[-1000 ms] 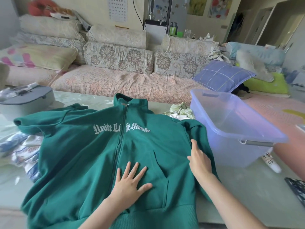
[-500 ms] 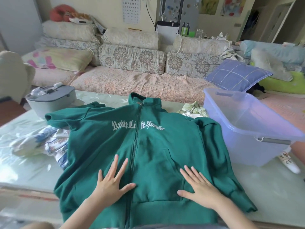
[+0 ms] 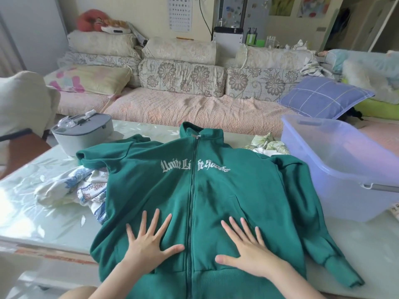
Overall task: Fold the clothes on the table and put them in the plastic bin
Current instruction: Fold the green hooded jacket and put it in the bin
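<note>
1. Head view: a green zip-up jacket [image 3: 216, 190] lies front-up and zipped on the table [image 3: 32, 212], collar away from the person, hem at the near edge.
2. The left hand [image 3: 149, 244] rests flat on the jacket's lower front just left of the zipper, fingers straight and spread, holding nothing.
3. The right hand [image 3: 248, 253] lies flat in the same way just right of the zipper, fingers spread over the pocket area.
4. One sleeve runs down the jacket's right side, its cuff near the table's front edge; the other sleeve reaches left over a pile of blue-flowered clothes [image 3: 82, 188].
5. The plastic bin [image 3: 345, 169] stands just right of the jacket; a leaf-print cloth [image 3: 267, 143] lies between the bin and the collar.
6. A grey case [image 3: 84, 134] sits at the table's far left, and a sofa [image 3: 183, 108] stands behind the table.
</note>
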`<action>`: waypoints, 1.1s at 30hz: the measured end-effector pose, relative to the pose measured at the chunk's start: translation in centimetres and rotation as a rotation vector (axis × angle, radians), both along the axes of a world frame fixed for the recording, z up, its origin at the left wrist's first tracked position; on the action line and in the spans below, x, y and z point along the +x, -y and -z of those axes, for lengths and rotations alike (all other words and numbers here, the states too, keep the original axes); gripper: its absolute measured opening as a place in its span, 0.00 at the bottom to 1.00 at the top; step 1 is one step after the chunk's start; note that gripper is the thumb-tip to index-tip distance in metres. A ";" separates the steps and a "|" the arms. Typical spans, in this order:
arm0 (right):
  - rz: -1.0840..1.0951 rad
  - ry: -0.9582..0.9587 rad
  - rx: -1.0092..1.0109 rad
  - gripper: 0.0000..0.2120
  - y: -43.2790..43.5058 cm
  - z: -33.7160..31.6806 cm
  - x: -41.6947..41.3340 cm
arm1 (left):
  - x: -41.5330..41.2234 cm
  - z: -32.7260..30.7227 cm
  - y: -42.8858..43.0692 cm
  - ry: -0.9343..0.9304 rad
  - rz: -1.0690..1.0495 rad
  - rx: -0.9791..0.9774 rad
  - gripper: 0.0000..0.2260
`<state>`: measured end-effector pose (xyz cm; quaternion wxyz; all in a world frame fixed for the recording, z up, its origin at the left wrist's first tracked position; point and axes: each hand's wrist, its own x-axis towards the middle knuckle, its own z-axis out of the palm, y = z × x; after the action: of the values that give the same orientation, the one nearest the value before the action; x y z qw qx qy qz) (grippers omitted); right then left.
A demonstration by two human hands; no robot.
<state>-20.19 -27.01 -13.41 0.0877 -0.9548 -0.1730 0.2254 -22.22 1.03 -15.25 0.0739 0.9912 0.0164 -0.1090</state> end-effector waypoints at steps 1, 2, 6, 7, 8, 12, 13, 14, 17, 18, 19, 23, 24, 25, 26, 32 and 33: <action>-0.002 -0.024 -0.023 0.50 0.1 -0.3 0.2 | 0.1 0.1 0.0 -0.018 0.009 0.020 0.51; -0.016 -0.041 -0.052 0.51 0.2 -0.7 0.4 | 0.3 0.0 -0.1 -0.039 0.018 0.028 0.52; -0.137 0.102 -0.041 0.47 -1.8 -2.7 1.5 | 2.4 -1.3 -0.1 0.125 0.089 -0.049 0.48; -0.155 0.148 -0.001 0.44 -2.7 -3.2 2.1 | 3.1 -1.5 0.1 0.184 0.128 -0.063 0.47; -0.158 0.174 0.037 0.42 -3.7 -3.5 2.8 | 3.9 -1.5 0.4 0.210 0.162 -0.063 0.45; -0.123 0.160 0.041 0.40 -6.4 -2.2 6.1 | 6.4 0.0 1.1 0.143 0.215 -0.057 0.45; -0.097 0.136 0.025 0.41 -6.4 -1.2 6.7 | 6.8 0.4 0.9 0.117 0.203 -0.078 0.43; -0.069 0.119 0.010 0.42 -6.1 -0.3 7.2 | 7.1 0.7 0.7 0.099 0.191 -0.095 0.42; -0.007 0.108 0.009 0.46 -5.1 1.3 8.0 | 7.7 0.9 0.2 0.070 0.182 -0.113 0.36; 0.001 0.102 0.015 0.47 -5.0 1.3 8.2 | 7.9 0.8 0.2 0.057 0.176 -0.121 0.36; 0.002 0.097 0.018 0.48 -5.1 1.3 8.2 | 8.0 0.8 0.1 0.049 0.170 -0.128 0.36; 0.025 0.066 0.048 0.44 -5.2 1.2 7.9 | 7.6 0.4 0.5 0.024 0.141 -0.145 0.35; 0.031 0.062 0.059 0.40 -5.0 1.2 7.6 | 7.2 0.2 0.6 0.021 0.127 -0.172 0.33; 0.034 0.058 0.078 0.37 -4.7 1.2 7.2 | 6.5 0.1 0.6 0.022 0.122 -0.209 0.35; 0.036 0.051 0.108 0.34 -4.3 1.0 6.6 | 5.7 0.1 0.5 0.039 0.130 -0.245 0.40; -0.020 0.005 0.193 0.41 -1.5 -0.9 -0.4 | -2.4 1.1 -1.3 0.153 0.197 -0.319 0.49; -0.055 0.037 0.158 0.42 -1.1 -0.9 -2.0 | -3.7 1.4 -1.4 0.178 0.215 -0.309 0.47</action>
<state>-22.18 -25.89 -12.47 0.1533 -0.9437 -0.2179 0.1959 -25.96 2.47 -16.67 0.2142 0.9698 -0.1132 -0.0294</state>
